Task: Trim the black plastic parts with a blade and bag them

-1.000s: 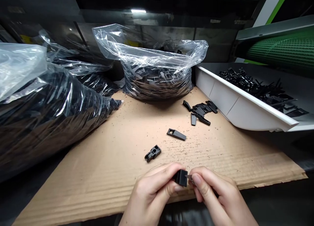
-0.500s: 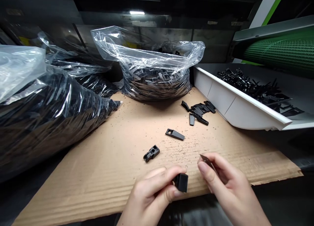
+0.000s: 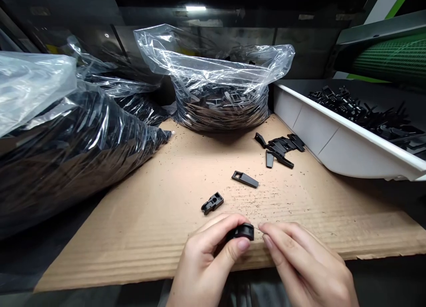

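My left hand (image 3: 213, 258) is closed round a black plastic part (image 3: 244, 231), pinched between thumb and fingers above the cardboard's front edge. Close on its right, my right hand (image 3: 306, 258) is closed on a thin blade (image 3: 256, 228). Only a sliver of the blade shows, with its tip at or near the part's right end; whether they touch I cannot tell. Beyond my hands lie a short black plastic part (image 3: 212, 203) with a round hole and a long tapered black piece (image 3: 245, 179) with a square opening.
Shavings dot the cardboard sheet (image 3: 149, 222). Several black pieces (image 3: 281, 147) lie heaped beside a white tray (image 3: 349, 143) of black parts. A clear bag (image 3: 219, 107) of parts stands at the back; another full bag (image 3: 73, 151) bulges at left. A green mesh roll (image 3: 389, 61) overhangs the tray.
My right hand has moved left and turned, bringing the blade to the part. My left hand has tilted the part so another face shows. The view has shifted slightly.
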Available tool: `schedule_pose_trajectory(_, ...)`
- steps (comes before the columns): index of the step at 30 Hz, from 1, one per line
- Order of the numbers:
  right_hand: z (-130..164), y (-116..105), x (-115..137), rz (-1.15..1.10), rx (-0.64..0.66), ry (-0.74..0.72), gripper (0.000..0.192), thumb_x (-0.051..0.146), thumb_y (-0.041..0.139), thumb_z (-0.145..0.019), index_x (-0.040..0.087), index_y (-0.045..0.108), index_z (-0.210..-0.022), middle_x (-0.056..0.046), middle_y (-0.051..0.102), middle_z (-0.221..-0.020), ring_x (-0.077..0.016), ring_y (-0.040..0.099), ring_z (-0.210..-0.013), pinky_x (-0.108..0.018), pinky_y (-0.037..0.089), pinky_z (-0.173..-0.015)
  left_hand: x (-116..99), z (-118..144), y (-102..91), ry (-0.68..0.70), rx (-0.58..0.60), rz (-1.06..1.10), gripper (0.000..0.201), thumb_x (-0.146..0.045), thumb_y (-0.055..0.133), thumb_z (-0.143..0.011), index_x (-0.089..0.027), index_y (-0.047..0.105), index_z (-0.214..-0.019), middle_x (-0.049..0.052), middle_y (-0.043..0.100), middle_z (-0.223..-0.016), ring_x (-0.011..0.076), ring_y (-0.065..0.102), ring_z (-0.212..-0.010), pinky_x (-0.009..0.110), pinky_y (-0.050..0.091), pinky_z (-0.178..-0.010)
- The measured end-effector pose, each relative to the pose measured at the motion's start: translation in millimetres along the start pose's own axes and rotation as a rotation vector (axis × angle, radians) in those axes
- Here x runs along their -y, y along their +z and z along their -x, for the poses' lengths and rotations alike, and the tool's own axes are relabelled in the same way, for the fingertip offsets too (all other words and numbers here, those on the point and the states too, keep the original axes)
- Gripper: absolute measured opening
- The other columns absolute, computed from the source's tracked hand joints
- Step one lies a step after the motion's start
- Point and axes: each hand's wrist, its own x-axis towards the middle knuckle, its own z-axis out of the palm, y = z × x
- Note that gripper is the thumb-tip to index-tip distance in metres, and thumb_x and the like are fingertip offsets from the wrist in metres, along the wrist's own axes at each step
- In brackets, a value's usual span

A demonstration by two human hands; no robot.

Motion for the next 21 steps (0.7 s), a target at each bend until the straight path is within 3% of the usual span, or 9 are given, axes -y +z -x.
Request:
schedule_pose_trajectory(5, 2, 5, 2, 0.008, 0.007, 0.005, 0.027, 0.004, 0.051, -0.08, 0.016, 0.055, -0.103, -0.006, 0.056, -0.082, -0.0115, 0.053, -0.072, -0.024, 0.042, -0.061, -2, 0, 4.2, -0.01, -0.038, 0.053, 0.014, -0.015, 0.062, -0.075, -0.023, 0.067, -0.085, -0.003, 0.065, -0.087, 0.0105, 0.059, -0.083, 0.012, 0.045, -0.074)
schedule_pose_trajectory(10, 1, 4, 6, -0.023, 0.012, 0.035, 0.027, 0.002, 0.049, -0.08, 0.016, 0.054, -0.103, -0.005, 0.054, -0.078, -0.011, 0.053, -0.071, -0.022, 0.042, -0.064, -4, -1, 1.2, 0.063, 0.018, 0.051, 0.013, -0.012, 0.06, -0.077, -0.023, 0.066, -0.082, -0.005, 0.064, -0.084, 0.007, 0.058, -0.08, 0.008, 0.043, -0.072)
schedule_pose_trajectory(17, -7, -8, 18, -0.372, 0.265, 0.489, 0.014, 0.025, 0.046, -0.087, 0.028, 0.058, -0.08, 0.005, 0.049, -0.059, -0.0046, 0.049, -0.054, -0.01, 0.038, -0.05, -1, -2, -6.2, 0.165, 0.159, 0.045, 0.017, -0.015, 0.055, -0.083, -0.028, 0.063, -0.092, -0.007, 0.061, -0.093, 0.007, 0.056, -0.089, 0.01, 0.042, -0.078)
schedule_pose_trajectory(19, -12, -12, 16, -0.382, 0.307, 0.543, 0.015, 0.027, 0.046, -0.086, 0.024, 0.058, -0.077, 0.004, 0.049, -0.059, -0.0058, 0.049, -0.056, -0.012, 0.039, -0.052, 0, -1, -6.5, 0.151, 0.166, 0.053, 0.017, -0.015, 0.055, -0.083, -0.029, 0.062, -0.092, -0.008, 0.061, -0.093, 0.007, 0.056, -0.09, 0.01, 0.043, -0.078)
schedule_pose_trajectory(21, -19, -16, 12, -0.488, 0.449, 0.564, 0.021, 0.027, 0.044, -0.087, 0.018, 0.056, -0.072, 0.003, 0.047, -0.058, -0.0059, 0.045, -0.055, -0.013, 0.037, -0.051, 0, -1, -6.3, 0.127, 0.197, 0.049, 0.017, -0.014, 0.055, -0.083, -0.028, 0.061, -0.09, -0.008, 0.06, -0.093, 0.0075, 0.056, -0.091, 0.011, 0.044, -0.079)
